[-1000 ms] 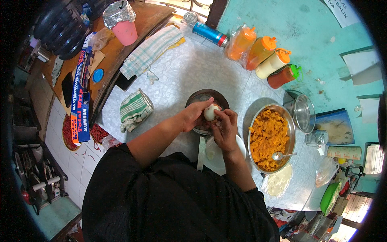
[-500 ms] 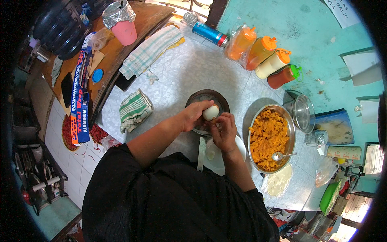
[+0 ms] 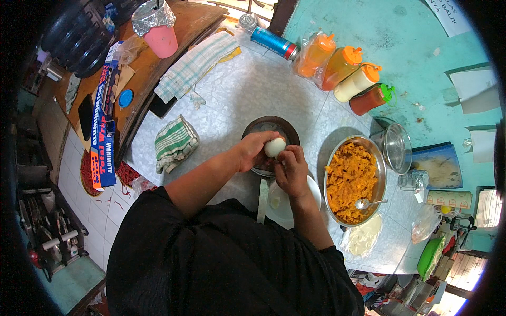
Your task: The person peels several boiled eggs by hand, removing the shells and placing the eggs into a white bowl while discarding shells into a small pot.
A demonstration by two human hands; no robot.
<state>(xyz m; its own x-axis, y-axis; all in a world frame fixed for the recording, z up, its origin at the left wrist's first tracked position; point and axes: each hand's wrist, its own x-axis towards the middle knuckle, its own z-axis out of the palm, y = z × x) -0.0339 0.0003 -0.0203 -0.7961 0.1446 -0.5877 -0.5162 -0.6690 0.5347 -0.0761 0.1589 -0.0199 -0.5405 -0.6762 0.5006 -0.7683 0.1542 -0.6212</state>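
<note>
A white egg [image 3: 274, 148] is held above a dark metal pan [image 3: 293, 129], which has some liquid and pale bits in it. My left hand [image 3: 255, 151] wraps around the egg from the left, thumb over its top. Against the egg's lower right side press the curled fingers of my right hand [image 3: 291, 171], pinched together; whether a bit of shell sits between them is hidden. The pan's handle [image 3: 262, 201] points toward me. Partly under my right wrist lies a white plate [image 3: 314, 196] with a pale piece on it.
To the right stands an oval metal bowl [image 3: 383, 176] of orange mash with a spoon [image 3: 363, 203]. Sauce bottles [image 3: 341, 68] line the wall. A green-striped cloth [image 3: 177, 143] lies left, a foil box [image 3: 103, 126] beyond it. Near the bowl is a clear container [image 3: 396, 149].
The egg has turned slightly in my left hand; a brownish patch at its upper edge no longer shows. My right fingers have shifted a little up and left along it.
</note>
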